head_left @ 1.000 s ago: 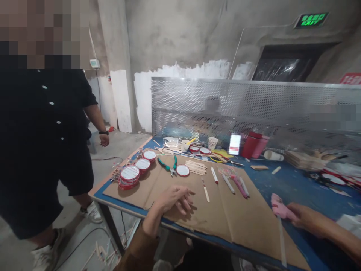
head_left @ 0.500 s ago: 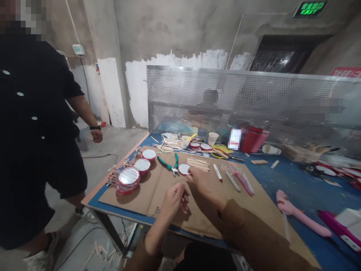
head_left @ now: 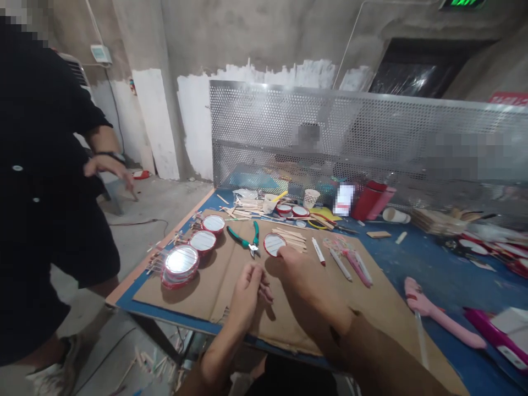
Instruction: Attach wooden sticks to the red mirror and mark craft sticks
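facing perforated screen (head_left: 289, 121), blue table (head_left: 437, 280) (cardboard (head_left: 198, 300) atop)

On the worktop (head_left: 429, 275) lies a cardboard sheet (head_left: 198, 291). Along its left side are three round discs (head_left: 203, 242) in a row, and the nearest one (head_left: 180, 264) sits on top of another disc. To the right of this row lie pliers (head_left: 243, 238), and right of the pliers is one more disc (head_left: 274, 245), with craft sticks (head_left: 291, 239) just behind it. The right hand (head_left: 305, 280) is just before this disc, and the left hand (head_left: 247, 291) is to its left, over the near part of the sheet. A perforated metal screen (head_left: 330, 132) stands behind the worktop, and a person (head_left: 41, 165) stands left of it.
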Action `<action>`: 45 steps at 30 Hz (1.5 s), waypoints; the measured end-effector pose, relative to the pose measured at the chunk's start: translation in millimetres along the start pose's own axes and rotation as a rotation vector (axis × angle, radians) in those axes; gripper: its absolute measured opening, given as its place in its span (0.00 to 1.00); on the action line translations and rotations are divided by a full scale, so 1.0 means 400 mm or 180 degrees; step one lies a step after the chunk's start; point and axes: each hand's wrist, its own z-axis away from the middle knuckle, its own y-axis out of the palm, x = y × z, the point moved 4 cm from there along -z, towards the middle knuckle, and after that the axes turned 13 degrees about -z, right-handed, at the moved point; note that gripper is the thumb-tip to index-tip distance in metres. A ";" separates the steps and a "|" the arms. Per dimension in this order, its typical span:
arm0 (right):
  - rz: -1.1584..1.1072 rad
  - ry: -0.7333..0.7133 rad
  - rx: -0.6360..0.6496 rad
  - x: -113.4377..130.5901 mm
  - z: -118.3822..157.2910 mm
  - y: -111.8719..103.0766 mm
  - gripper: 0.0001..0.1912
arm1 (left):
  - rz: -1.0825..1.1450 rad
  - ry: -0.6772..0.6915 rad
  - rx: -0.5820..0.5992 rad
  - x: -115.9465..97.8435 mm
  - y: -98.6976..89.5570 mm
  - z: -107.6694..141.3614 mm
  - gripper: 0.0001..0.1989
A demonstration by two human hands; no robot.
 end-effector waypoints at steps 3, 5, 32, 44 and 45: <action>0.0235 -0.0413 -0.0146 0.017 0.062 -0.009 0.10 | 0.0404 0.0096 -0.0257 -0.011 -0.010 -0.003 0.25; 0.0356 -0.0797 -0.0300 0.035 0.101 -0.011 0.09 | 0.0469 0.0050 -0.0272 -0.014 -0.010 -0.003 0.27; -0.3685 0.1387 -0.1110 -0.049 0.160 0.040 0.16 | -0.0984 -0.0048 0.0507 0.009 0.014 0.009 0.21; -0.2875 0.1247 -0.0295 -0.133 0.216 0.015 0.15 | -0.2732 0.0886 0.1586 -0.029 0.065 0.037 0.38; -0.2836 0.1256 -0.0294 -0.135 0.215 0.016 0.14 | -0.2797 0.0858 0.1559 -0.027 0.067 0.034 0.37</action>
